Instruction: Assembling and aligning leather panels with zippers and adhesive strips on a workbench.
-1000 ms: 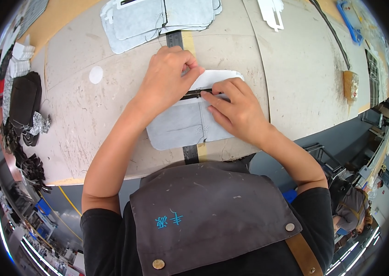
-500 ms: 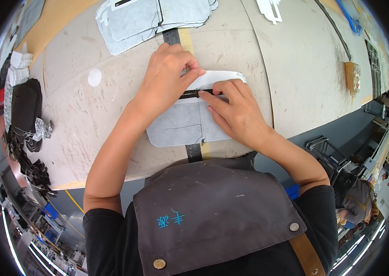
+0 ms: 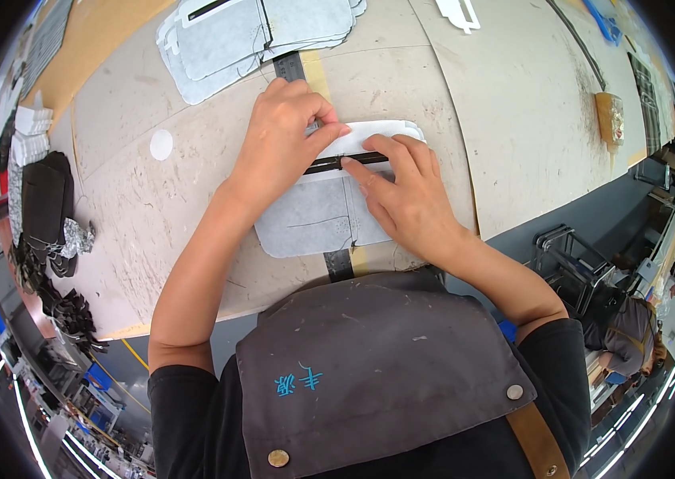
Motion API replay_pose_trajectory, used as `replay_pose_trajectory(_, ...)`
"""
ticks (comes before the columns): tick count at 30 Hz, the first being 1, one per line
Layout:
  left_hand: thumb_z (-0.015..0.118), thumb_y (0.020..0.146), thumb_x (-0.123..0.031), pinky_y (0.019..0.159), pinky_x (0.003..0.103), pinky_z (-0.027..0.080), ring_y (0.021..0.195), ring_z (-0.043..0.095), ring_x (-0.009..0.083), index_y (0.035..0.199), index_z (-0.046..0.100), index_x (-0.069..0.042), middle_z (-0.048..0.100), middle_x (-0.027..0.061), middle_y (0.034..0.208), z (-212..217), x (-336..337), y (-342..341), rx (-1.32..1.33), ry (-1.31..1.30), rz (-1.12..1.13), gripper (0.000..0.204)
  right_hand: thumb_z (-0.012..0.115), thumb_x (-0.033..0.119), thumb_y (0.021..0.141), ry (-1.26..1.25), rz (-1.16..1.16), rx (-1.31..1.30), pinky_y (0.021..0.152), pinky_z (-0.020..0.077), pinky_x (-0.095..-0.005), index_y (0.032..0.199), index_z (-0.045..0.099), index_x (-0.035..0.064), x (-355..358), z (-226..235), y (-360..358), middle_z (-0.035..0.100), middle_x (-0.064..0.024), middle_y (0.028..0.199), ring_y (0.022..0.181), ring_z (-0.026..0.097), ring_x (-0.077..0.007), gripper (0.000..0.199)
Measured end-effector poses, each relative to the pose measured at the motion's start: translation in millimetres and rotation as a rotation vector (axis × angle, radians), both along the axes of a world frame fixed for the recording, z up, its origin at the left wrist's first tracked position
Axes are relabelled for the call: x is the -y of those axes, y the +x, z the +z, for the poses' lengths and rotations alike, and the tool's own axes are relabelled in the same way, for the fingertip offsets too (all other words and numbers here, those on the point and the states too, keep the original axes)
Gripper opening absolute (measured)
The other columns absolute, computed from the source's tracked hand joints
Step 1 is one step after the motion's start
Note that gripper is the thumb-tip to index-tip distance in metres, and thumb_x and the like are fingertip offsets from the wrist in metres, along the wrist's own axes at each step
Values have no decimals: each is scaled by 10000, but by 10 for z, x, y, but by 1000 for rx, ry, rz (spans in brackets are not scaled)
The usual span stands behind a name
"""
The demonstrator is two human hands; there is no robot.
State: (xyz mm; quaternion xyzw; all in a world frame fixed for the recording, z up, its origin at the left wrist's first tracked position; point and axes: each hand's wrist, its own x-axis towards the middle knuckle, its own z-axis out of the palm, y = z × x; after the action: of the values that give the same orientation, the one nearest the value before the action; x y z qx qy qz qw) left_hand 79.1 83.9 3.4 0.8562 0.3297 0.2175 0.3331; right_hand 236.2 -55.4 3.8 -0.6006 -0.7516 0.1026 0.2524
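Observation:
A pale grey fabric panel (image 3: 301, 219) with rounded corners lies on the worktable in front of me. A black slot (image 3: 324, 164) crosses it, and a white strip (image 3: 385, 130) runs along its far edge. My left hand (image 3: 285, 132) is over the panel's far left part. Its thumb and index finger are pinched together at the white strip; what is between them is too small to tell. My right hand (image 3: 409, 191) rests on the panel's right side, fingers apart, the index fingertip pressing on the black slot. Both hands cover parts of the panel.
More pale panels (image 3: 230, 44) are stacked beyond my hands. A dark flat bar (image 3: 289, 67) lies under the work. Dark pieces (image 3: 47, 199) sit at the left edge. To the right are a yellowish block (image 3: 610, 120), a white cut-out (image 3: 457, 14) and a blue tool (image 3: 605, 22).
The view has shifted slightly. My right index finger stays on the slot while the other right fingers have moved a little left; the left hand keeps its pinch.

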Motion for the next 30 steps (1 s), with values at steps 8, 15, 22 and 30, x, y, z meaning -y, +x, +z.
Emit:
replay_pose_trajectory(8, 811, 750, -101, 633, 324, 413, 735, 468, 196, 750, 662, -29, 537, 31, 709, -50, 4, -4, 12, 77, -13, 166, 680, 42, 721, 0, -5, 110, 988, 340, -420, 1107, 686, 110, -14, 30, -17, 531, -59, 1202, 1135, 491, -255, 392)
replay_pose_trajectory(15, 810, 747, -99, 629, 325, 411, 737, 470, 194, 752, 663, -29, 535, 29, 707, -61, -12, -25, 53, 72, -22, 163, 663, 22, 716, 34, -11, 95, 979, 357, -416, 1107, 678, 102, -52, 21, -37, 532, -74, 1195, 1134, 489, -265, 399)
replay_pose_trajectory(22, 795, 758, -102, 629, 330, 410, 740, 480, 201, 753, 660, -28, 540, 38, 704, -58, -43, -20, 64, 67, -64, 154, 631, 24, 757, -13, 65, 59, 959, 392, -405, 1099, 688, 95, -79, 16, -59, 535, -67, 1216, 1138, 482, -290, 354)
replay_pose_trajectory(30, 790, 759, -100, 635, 328, 421, 737, 489, 200, 738, 652, -31, 567, 39, 720, -148, -93, -36, 74, 93, -91, 156, 628, 21, 758, -9, 65, 79, 955, 400, -407, 1104, 694, 101, -87, -3, -56, 536, -69, 1235, 1138, 482, -293, 361)
